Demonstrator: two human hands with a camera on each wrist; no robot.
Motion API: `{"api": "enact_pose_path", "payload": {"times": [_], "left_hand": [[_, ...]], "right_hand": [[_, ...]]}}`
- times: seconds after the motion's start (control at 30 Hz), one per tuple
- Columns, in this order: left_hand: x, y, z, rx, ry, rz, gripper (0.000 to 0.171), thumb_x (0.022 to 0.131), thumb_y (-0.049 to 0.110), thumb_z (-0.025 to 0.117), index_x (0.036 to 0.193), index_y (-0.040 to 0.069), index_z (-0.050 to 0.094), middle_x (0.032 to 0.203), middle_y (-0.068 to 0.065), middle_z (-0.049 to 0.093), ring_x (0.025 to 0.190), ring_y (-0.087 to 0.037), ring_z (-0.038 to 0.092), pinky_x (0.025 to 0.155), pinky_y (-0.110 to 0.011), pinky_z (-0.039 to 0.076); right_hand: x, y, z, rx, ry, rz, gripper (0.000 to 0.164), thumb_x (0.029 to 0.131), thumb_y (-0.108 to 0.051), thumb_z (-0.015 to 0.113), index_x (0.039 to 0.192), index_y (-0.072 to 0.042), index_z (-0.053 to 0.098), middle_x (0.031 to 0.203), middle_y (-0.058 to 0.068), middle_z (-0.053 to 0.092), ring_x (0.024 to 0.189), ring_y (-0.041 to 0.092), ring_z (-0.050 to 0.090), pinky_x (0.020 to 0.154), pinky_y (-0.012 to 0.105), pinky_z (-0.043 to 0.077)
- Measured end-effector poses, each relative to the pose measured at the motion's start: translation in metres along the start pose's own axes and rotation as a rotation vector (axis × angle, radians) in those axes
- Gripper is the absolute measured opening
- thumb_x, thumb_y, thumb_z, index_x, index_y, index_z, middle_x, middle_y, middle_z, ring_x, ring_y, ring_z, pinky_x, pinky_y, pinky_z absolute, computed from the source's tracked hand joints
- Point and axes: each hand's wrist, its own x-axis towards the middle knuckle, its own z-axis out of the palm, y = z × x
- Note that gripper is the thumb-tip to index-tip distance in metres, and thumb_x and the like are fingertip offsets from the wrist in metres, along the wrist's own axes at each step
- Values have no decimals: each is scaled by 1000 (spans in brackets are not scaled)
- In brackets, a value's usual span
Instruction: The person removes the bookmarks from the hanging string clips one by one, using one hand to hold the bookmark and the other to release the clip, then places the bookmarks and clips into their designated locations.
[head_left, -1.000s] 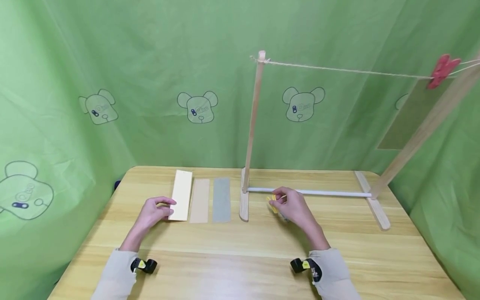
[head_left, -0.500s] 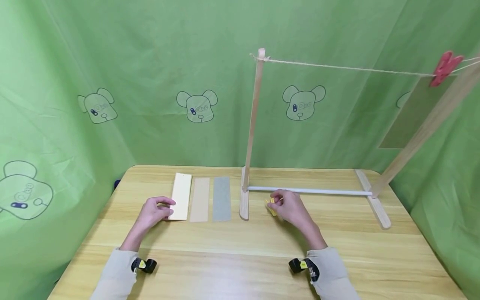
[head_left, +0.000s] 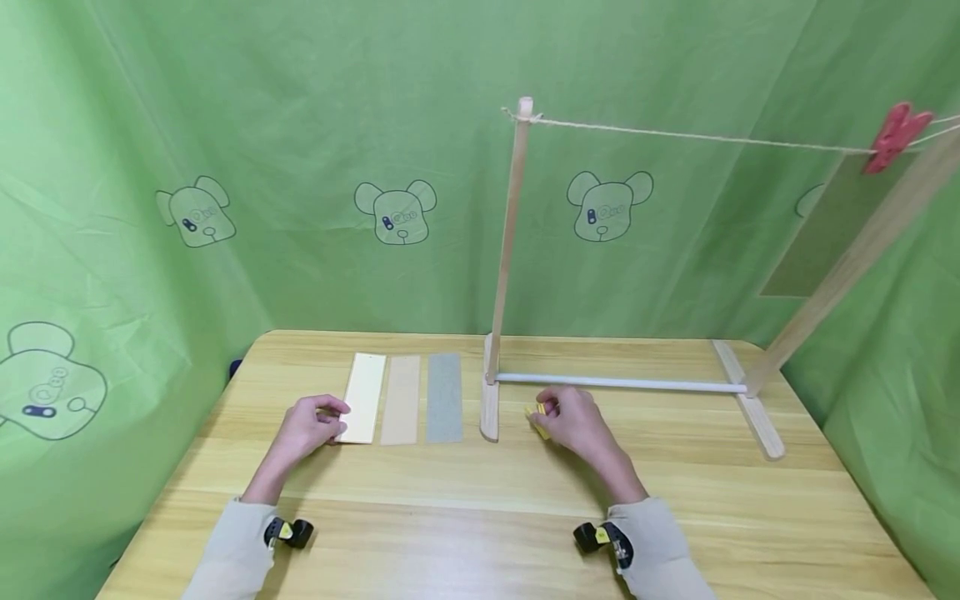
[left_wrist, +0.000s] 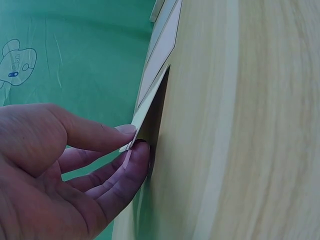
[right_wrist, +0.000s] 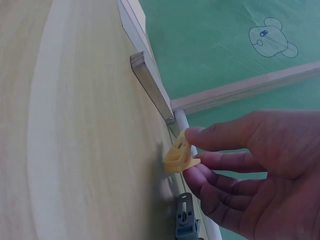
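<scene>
My left hand [head_left: 303, 429] pinches the near left edge of a cream card [head_left: 365, 396] between thumb and fingers. In the left wrist view that edge of the card [left_wrist: 150, 105] is raised, while its other edge is at the table. My right hand [head_left: 576, 419] pinches a yellow clothespin [right_wrist: 180, 154] by one end, just above the table. A grey clothespin [right_wrist: 186, 220] lies below it in the right wrist view; in the head view the right hand hides it.
Beside the cream card lie a beige card [head_left: 401, 400] and a grey-blue card [head_left: 445, 398]. A wooden frame with a left post [head_left: 510, 242], white crossbar [head_left: 622, 382] and string [head_left: 675, 133] stands behind. A red clothespin [head_left: 897, 137] holds a brown-green sheet [head_left: 832, 233] on the string.
The right hand has shifted slightly left and nearer with the yellow clothespin. The cream card's far end has come down and nearer, while the left hand has hardly moved.
</scene>
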Motion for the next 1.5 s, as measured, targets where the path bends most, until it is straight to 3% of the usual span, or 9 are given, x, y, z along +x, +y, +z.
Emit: {"api": "enact_pose_path", "payload": {"times": [0.37, 0.63, 0.87, 1.13, 1.5], "left_hand": [[-2, 3, -1, 112, 16, 39, 24, 84, -5, 73, 108, -3, 71, 105, -18, 72, 89, -28, 71, 75, -38, 62], [-6, 8, -1, 95, -11, 20, 26, 86, -5, 73, 111, -4, 69, 107, -20, 70, 87, -27, 71, 69, -34, 63], [-10, 10, -2, 64, -25, 31, 27, 90, -1, 72, 115, -7, 67, 112, -22, 69, 93, -31, 70, 68, -32, 63], [-11, 12, -3, 56, -38, 33, 27, 92, 0, 70, 117, -8, 65, 111, -22, 69, 95, -31, 69, 68, -33, 63], [-7, 17, -5, 115, 39, 84, 22, 97, 7, 67, 117, -2, 69, 109, -15, 70, 96, -31, 70, 76, -32, 58]], "right_hand": [[-1, -2, 2, -70, 8, -9, 32, 84, -7, 82, 111, 7, 71, 78, 2, 60, 67, 15, 53, 60, 28, 50], [-2, -5, 1, -67, 9, -4, 34, 86, -8, 81, 114, 8, 70, 81, 3, 63, 70, 15, 55, 65, 30, 52], [-3, -6, -1, -45, 8, 5, 35, 87, -7, 80, 116, 8, 70, 84, 4, 65, 71, 15, 58, 61, 27, 54], [-4, -8, -7, -37, 13, 1, 35, 88, -10, 80, 118, 6, 70, 86, 2, 66, 78, 15, 62, 73, 32, 59], [-8, -13, -22, -36, 52, -38, 32, 89, -12, 80, 116, 3, 71, 91, 5, 69, 82, 18, 65, 76, 36, 59]]}}
